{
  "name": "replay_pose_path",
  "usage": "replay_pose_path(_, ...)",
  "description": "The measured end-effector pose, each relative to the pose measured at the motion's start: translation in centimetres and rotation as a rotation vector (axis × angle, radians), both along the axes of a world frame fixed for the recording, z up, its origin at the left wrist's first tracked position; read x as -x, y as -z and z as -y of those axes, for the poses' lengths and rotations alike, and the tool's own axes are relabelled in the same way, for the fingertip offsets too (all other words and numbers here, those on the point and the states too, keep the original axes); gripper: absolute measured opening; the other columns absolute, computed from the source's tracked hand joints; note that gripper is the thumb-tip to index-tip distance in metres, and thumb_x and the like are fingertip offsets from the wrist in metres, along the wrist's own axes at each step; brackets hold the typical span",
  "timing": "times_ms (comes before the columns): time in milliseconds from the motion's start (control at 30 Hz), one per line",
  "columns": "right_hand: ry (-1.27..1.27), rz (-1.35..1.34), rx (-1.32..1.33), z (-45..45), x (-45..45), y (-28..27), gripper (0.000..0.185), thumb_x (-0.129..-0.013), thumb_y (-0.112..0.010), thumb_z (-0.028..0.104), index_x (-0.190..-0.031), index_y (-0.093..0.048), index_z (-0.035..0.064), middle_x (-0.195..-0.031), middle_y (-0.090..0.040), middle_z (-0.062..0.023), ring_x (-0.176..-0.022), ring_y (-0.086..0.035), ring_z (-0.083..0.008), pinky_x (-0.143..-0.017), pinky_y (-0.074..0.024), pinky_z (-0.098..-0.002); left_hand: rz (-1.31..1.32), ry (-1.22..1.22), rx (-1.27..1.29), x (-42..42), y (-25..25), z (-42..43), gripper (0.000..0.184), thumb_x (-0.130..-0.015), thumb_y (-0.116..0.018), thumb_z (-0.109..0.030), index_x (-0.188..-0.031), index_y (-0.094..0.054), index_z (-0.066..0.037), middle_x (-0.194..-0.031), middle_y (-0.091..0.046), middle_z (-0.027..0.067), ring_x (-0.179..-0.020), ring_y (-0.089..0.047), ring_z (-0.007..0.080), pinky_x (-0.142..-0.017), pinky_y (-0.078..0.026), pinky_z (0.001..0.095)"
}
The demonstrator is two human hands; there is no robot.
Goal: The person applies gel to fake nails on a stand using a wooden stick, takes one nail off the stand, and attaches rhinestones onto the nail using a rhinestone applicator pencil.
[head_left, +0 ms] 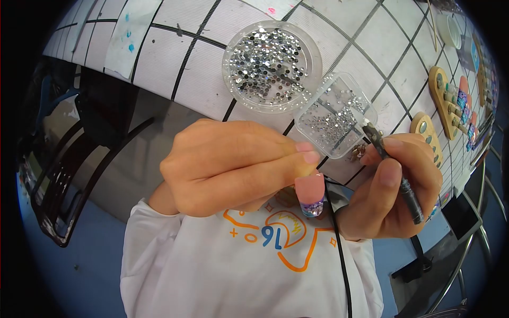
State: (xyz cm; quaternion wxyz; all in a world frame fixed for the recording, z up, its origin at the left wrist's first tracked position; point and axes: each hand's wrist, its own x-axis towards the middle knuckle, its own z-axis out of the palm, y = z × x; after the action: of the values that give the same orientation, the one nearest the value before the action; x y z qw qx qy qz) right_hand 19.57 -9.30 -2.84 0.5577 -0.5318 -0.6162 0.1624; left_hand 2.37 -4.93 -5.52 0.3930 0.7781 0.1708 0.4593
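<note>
My left hand [238, 167] is closed, its thumb and finger pinched at the upper end of a pink false nail [309, 192] with a purple, glittery tip. What lies inside the pinch is hidden. My right hand [400, 183] grips a dark pencil-like picker [405, 191] with a pale tip, pointed up and left. That tip is over the right side of a small clear square box [310, 137] of tiny rhinestones [331, 124]. Behind it stands a round clear dish [314, 47] full of silver rhinestones [265, 63].
A white table [199, 74] with black grid lines carries everything. To the right are wooden stands [442, 98] with decorated false nails [462, 100] and a white cup [449, 32]. Paint-spotted paper [127, 47] lies at the left. A dark chair [63, 196] stands beyond the table edge.
</note>
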Motion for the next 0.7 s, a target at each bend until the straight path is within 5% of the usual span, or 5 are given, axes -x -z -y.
replay_pose_path(367, 0.021, 0.037, 0.032, 0.0, 0.2, -0.1, 0.016, -0.061, -0.058, -0.007, -0.076, -0.052, -0.0089, -0.064, -0.056, -0.015, -0.05, -0.049, -0.019, -0.045, -0.0368, -0.0268, -0.022, -0.046, 0.001, -0.1, -0.1, 0.2, 0.035, -0.062, -0.069, -0.013, -0.087, -0.057, 0.007, -0.075, -0.06, 0.0116, -0.063, -0.062, 0.0217, -0.05, -0.05, 0.0244)
replay_pose_path(500, 0.028, 0.033, 0.05, 0.0, 0.2, -0.2, 0.016, -0.063, -0.057, -0.006, -0.078, -0.052, -0.0087, -0.064, -0.056, -0.0147, -0.05, -0.05, -0.0189, -0.046, -0.0369, -0.0269, 0.003, -0.13, 0.004, -0.4, -0.2, 0.2, 0.018, -0.058, -0.062, 0.0, -0.075, -0.062, 0.004, -0.064, -0.058, 0.0097, -0.05, -0.058, 0.0173, -0.041, -0.047, 0.0218)
replay_pose_path(700, -0.104, -0.028, -0.076, 0.7, -0.4, -0.6, 0.017, -0.075, -0.056, 0.013, -0.083, -0.048, -0.0004, -0.067, -0.051, -0.0096, -0.054, -0.047, -0.0167, -0.044, -0.0367, -0.0262, 0.001, -0.104, 0.0, -0.2, -0.1, 0.3, 0.025, -0.061, -0.067, -0.008, -0.08, -0.059, 0.005, -0.07, -0.059, 0.0103, -0.056, -0.06, 0.0194, -0.046, -0.048, 0.0232)
